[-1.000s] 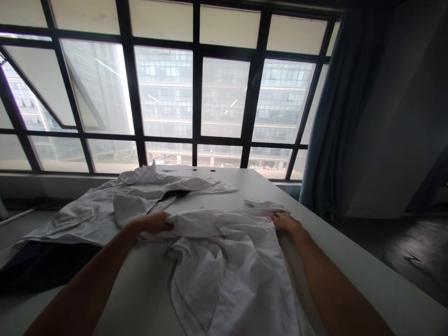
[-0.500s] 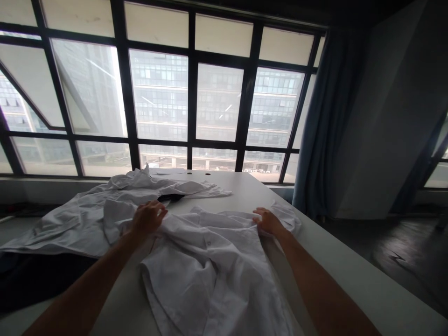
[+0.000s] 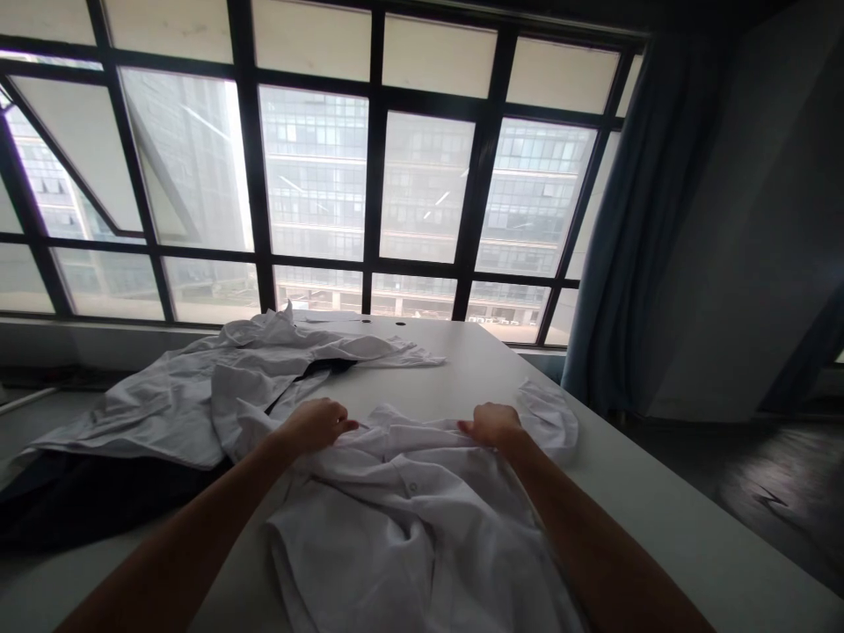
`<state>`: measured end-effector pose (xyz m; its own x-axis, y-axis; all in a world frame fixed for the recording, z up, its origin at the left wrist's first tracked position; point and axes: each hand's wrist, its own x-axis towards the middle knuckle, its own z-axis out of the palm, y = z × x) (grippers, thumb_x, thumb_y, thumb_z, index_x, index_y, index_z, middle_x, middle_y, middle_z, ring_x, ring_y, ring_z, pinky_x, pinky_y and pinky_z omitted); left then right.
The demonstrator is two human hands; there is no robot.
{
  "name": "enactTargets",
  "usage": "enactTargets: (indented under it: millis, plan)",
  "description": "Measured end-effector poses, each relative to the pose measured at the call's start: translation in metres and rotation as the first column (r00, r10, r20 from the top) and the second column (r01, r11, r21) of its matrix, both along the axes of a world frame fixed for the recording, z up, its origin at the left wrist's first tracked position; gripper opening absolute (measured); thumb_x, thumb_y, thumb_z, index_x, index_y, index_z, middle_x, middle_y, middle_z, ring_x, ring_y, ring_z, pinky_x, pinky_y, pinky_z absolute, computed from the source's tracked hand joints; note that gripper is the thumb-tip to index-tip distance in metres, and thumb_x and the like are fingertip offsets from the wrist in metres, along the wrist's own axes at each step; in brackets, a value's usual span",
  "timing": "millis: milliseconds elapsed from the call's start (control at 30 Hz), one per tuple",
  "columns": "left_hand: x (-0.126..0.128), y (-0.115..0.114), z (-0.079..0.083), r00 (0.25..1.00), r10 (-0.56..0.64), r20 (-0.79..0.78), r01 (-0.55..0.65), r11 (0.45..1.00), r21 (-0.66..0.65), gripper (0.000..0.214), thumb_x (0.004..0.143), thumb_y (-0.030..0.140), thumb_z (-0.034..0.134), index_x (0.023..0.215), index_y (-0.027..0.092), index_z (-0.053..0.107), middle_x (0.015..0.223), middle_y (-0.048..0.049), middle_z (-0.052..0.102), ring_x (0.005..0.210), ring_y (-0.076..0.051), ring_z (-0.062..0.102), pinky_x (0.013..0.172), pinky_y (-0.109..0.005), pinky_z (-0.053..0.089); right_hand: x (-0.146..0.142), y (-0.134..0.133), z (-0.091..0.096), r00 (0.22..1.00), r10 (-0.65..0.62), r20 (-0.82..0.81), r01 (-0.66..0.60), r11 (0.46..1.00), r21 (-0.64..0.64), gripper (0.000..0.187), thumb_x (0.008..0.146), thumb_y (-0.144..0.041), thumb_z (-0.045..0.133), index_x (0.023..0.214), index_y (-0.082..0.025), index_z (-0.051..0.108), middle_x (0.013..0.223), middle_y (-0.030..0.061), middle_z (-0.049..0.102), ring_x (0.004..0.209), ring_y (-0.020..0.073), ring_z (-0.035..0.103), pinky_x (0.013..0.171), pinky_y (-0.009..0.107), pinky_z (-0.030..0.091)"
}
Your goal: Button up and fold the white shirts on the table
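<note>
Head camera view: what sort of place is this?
Probably an upper-floor office or workroom: a long white table, a wide black-framed window overlooking a glass-fronted multistorey building, and a dark blue fabric curtain.

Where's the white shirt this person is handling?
In the head view, the white shirt lies bunched on the white table, under the left hand and right hand, with a second white garment to its left.
</note>
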<state>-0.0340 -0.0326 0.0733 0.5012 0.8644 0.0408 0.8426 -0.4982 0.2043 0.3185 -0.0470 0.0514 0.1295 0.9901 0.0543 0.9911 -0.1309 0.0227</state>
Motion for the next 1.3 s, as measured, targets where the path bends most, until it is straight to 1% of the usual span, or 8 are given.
enactTargets:
  millis: [100, 200, 333, 567, 733, 900, 1100, 1300]
  plan:
    - [0.005, -0.005, -0.003, 0.982, 0.069, -0.173, -0.049, 0.992, 0.113, 0.031, 0.078, 0.047, 0.064, 0.085, 0.019, 0.075, 0.094, -0.0146, 0.072, 0.093, -0.031, 0.066, 0.081, -0.038, 0.046, -0.031, -0.006, -0.010, 0.992, 0.126, 0.020, -0.128, 0.984, 0.121, 0.044, 0.090, -0.053, 0.050, 0.096, -0.017, 0.074, 0.104, 0.0163, 0.072, 0.094, 0.0256, 0.067, 0.080, 0.034, 0.048]
    - [0.006, -0.011, -0.007, 0.955, 0.106, -0.276, -0.088, 0.993, 0.076, 0.043, 0.074, 0.053, 0.067, 0.097, 0.017, 0.074, 0.109, -0.0190, 0.070, 0.106, -0.036, 0.062, 0.089, -0.045, 0.045, -0.055, -0.011, -0.021, 0.920, 0.384, -0.085, -0.359, 0.908, 0.216, 0.035, 0.091, -0.045, 0.052, 0.105, -0.019, 0.072, 0.111, 0.0113, 0.070, 0.102, 0.0226, 0.064, 0.088, 0.031, 0.046]
    - [0.002, -0.015, -0.008, 0.874, 0.221, -0.432, -0.266, 0.963, -0.045, 0.064, 0.062, 0.065, 0.072, 0.103, 0.016, 0.073, 0.109, -0.0226, 0.069, 0.100, -0.039, 0.065, 0.081, -0.046, 0.051, -0.067, -0.014, -0.025, 0.789, 0.578, -0.207, -0.538, 0.813, 0.221, 0.049, 0.081, -0.041, 0.067, 0.124, -0.017, 0.064, 0.121, 0.0122, 0.066, 0.114, 0.0249, 0.057, 0.097, 0.033, 0.043]
    - [-0.007, -0.005, -0.012, 0.860, 0.323, -0.395, -0.387, 0.917, -0.093, 0.068, 0.077, 0.074, 0.052, 0.094, 0.013, 0.076, 0.103, -0.0249, 0.070, 0.100, -0.043, 0.065, 0.078, -0.051, 0.051, -0.070, -0.025, -0.011, 0.813, 0.522, -0.257, -0.515, 0.852, 0.101, 0.037, 0.080, -0.035, 0.067, 0.114, -0.021, 0.070, 0.097, 0.0066, 0.072, 0.087, 0.0215, 0.065, 0.078, 0.029, 0.046]
    - [-0.002, -0.014, -0.003, 0.888, 0.126, -0.442, -0.221, 0.960, -0.170, 0.037, 0.065, 0.036, 0.072, 0.093, 0.012, 0.076, 0.108, -0.0231, 0.070, 0.101, -0.043, 0.065, 0.079, -0.050, 0.053, -0.072, -0.025, -0.018, 0.766, 0.590, -0.255, -0.558, 0.807, 0.194, 0.029, 0.084, -0.040, 0.064, 0.103, -0.020, 0.072, 0.099, 0.0076, 0.069, 0.090, 0.0199, 0.063, 0.079, 0.028, 0.045]
    - [0.002, -0.021, 0.009, 0.899, 0.029, -0.437, -0.136, 0.967, -0.216, 0.023, 0.062, 0.016, 0.065, 0.082, 0.013, 0.077, 0.094, -0.0170, 0.074, 0.089, -0.035, 0.069, 0.077, -0.040, 0.054, -0.084, -0.020, -0.030, 0.725, 0.655, -0.215, -0.598, 0.752, 0.277, 0.009, 0.080, -0.024, 0.068, 0.082, -0.016, 0.071, 0.091, 0.0079, 0.068, 0.089, 0.0184, 0.060, 0.080, 0.026, 0.044]
    - [-0.007, -0.001, 0.036, 0.928, 0.325, -0.182, -0.310, 0.945, 0.105, 0.024, 0.080, 0.027, 0.054, 0.094, 0.020, 0.072, 0.103, -0.0105, 0.072, 0.095, -0.028, 0.067, 0.076, -0.035, 0.052, -0.093, -0.021, -0.016, 0.824, 0.538, -0.177, -0.456, 0.815, 0.358, 0.008, 0.079, -0.020, 0.065, 0.087, -0.020, 0.068, 0.090, 0.0047, 0.069, 0.086, 0.0176, 0.061, 0.074, 0.025, 0.042]
    - [0.004, 0.062, 0.080, 0.934, 0.353, 0.061, -0.357, 0.901, 0.249, 0.022, 0.081, 0.032, 0.057, 0.085, 0.015, 0.071, 0.083, -0.0096, 0.073, 0.073, -0.022, 0.068, 0.065, -0.029, 0.051, -0.086, 0.015, 0.026, 0.923, 0.269, -0.273, -0.138, 0.898, 0.418, 0.019, 0.088, -0.035, 0.057, 0.097, -0.020, 0.065, 0.081, 0.0059, 0.071, 0.079, 0.0206, 0.066, 0.071, 0.028, 0.043]
